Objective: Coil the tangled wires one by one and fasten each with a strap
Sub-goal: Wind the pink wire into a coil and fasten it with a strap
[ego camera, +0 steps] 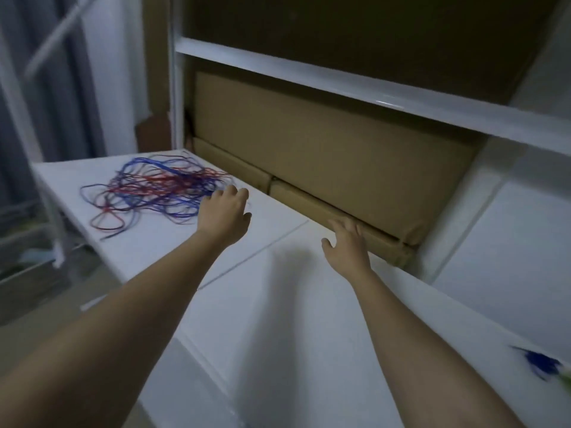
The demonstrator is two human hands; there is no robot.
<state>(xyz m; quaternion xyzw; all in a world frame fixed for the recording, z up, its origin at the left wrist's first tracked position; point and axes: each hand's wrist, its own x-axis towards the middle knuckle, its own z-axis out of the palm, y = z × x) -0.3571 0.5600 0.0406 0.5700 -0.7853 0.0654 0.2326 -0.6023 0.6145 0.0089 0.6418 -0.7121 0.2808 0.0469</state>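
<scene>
Wires [154, 189]: red and blue, one loose tangle on the far left part of the white surface [278, 304]; no coil formed, no strand pulled apart from the rest.
Left hand [224, 213]: reaching toward the right edge of the tangle, fingertips at or just touching the nearest strands; grip open, fingers loosely spread, nothing held.
Right hand [347, 247]: stretched forward, well apart from the wires, near the edge of the cardboard boxes [324, 143] at the back; grip open, fingers relaxed, holding nothing.
Straps: none clearly visible; a blurred blue item [542, 364] at the lower right of the surface, too smeared to identify, possibly a finished bundle or the straps.
Done so far: judging from the heap, little or nothing; the bulk remains knotted together.
Left to do: picking out a single wire, freeing it, winding it, fastening it, then repeating for each remaining wire.
Stage: very start, approach to the pile.
</scene>
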